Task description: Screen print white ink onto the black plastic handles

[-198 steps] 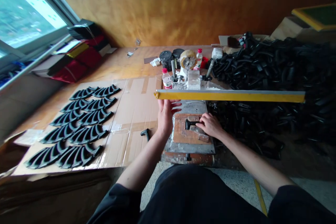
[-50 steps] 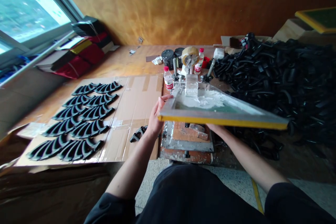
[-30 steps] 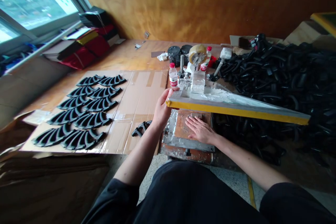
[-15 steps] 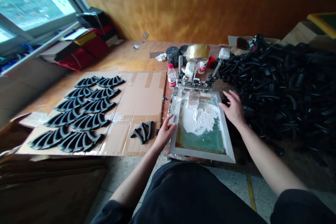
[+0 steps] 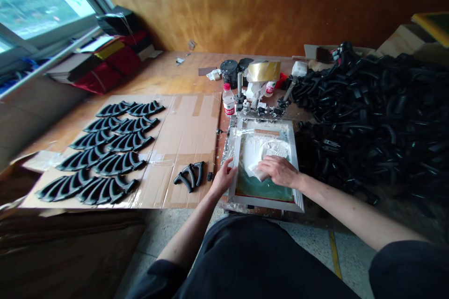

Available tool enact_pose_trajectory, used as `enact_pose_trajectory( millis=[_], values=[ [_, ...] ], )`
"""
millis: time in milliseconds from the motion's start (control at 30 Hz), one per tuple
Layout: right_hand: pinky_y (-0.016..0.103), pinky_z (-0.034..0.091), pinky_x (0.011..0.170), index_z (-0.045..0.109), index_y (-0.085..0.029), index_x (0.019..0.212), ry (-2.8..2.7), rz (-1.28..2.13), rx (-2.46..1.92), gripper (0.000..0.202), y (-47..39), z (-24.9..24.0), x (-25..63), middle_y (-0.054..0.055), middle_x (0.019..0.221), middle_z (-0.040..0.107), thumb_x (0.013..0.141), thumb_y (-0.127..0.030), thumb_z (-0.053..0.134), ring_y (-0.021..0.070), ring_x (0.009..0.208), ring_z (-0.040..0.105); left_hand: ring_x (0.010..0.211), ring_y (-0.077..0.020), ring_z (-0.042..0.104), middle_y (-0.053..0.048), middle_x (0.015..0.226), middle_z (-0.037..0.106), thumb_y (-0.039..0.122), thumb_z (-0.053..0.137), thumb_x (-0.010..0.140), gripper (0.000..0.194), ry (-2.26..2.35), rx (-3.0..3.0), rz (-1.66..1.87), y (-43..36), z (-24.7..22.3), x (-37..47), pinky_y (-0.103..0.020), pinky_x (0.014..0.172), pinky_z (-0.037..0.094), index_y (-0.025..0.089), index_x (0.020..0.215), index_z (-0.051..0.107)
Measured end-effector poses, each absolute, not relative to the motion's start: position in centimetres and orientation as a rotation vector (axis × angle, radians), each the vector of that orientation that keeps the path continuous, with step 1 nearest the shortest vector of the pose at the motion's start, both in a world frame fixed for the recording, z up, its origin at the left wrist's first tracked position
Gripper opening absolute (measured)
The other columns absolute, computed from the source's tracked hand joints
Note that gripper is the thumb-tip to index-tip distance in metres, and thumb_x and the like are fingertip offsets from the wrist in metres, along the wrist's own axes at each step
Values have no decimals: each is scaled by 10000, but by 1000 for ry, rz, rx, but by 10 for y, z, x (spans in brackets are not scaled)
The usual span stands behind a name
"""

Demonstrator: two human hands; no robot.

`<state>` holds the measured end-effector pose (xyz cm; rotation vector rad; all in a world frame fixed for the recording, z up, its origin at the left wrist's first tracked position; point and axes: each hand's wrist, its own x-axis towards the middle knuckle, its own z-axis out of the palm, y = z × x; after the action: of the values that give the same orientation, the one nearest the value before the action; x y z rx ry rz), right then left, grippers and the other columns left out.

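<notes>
A metal-framed screen (image 5: 298, 198) with green mesh lies in front of me, white paste (image 5: 250, 149) spread over its upper part. My right hand (image 5: 278, 170) is closed on a pale flat scraper (image 5: 258, 174) that rests on the mesh at the paste's lower edge. At the frame's left side is my left hand (image 5: 225, 176), its fingers at the rim. Metal clamps (image 5: 261, 110) stand at the far edge of the frame. Several curved black parts (image 5: 191, 177) lie on the cardboard left of my left hand.
Rows of black parts (image 5: 117, 163) cover the left of the cardboard (image 5: 189, 121). A red-capped bottle (image 5: 228, 102), black tubs (image 5: 229, 72) and a tape roll (image 5: 264, 71) stand behind the frame. A large heap of black parts (image 5: 368, 117) fills the right side.
My right hand has moved left from beside the frame and taken hold of the scraper, which is now lower on the mesh. The frame's right side sits slightly further left. My left hand stays by the rim.
</notes>
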<state>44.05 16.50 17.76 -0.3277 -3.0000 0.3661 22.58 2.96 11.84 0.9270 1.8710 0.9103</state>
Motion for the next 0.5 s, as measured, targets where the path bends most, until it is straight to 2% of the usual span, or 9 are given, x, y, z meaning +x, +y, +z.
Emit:
enact_pose_trajectory(
  millis=[133,233,300,367,433,500],
  values=[
    [285,414,740,679,-232,845,-2964,510,-398,265,169,185,440,0,793,667,732,-34,543,186,816,590,661,-145,546,4,746,608,453,546,850,531,1864,897,964,29,117,226,-245,620,393,213,1323,536],
    [308,432,765,694,-214,908,-2819,410,-580,271,161,175,432,36,892,691,772,-42,535,208,874,596,659,-140,551,2,747,605,450,558,845,530,1840,885,1001,28,115,226,-239,610,403,200,1312,544],
    [323,445,797,694,-197,979,-2787,357,-559,312,150,167,434,66,984,696,791,-28,512,219,924,598,652,-133,546,4,744,598,446,563,844,538,1819,880,1025,28,114,226,-230,600,402,195,1319,537],
    [314,459,800,692,-203,1000,-2801,400,-502,305,143,163,439,60,992,700,809,-41,518,210,924,611,644,-126,539,6,739,593,441,564,845,542,1804,874,1040,28,114,227,-223,592,398,192,1326,530],
    [295,470,773,695,-225,986,-2791,480,-538,228,146,167,438,32,937,706,833,-109,573,196,884,627,625,-118,524,12,720,582,436,570,841,542,1795,863,1046,28,118,227,-217,576,392,189,1322,532],
    [285,478,757,683,-249,1056,-2718,521,-663,217,162,178,426,13,964,712,848,-213,634,189,869,639,584,-105,495,28,687,559,438,579,836,557,1765,861,1039,28,128,225,-206,543,371,193,1333,521]
  ],
)
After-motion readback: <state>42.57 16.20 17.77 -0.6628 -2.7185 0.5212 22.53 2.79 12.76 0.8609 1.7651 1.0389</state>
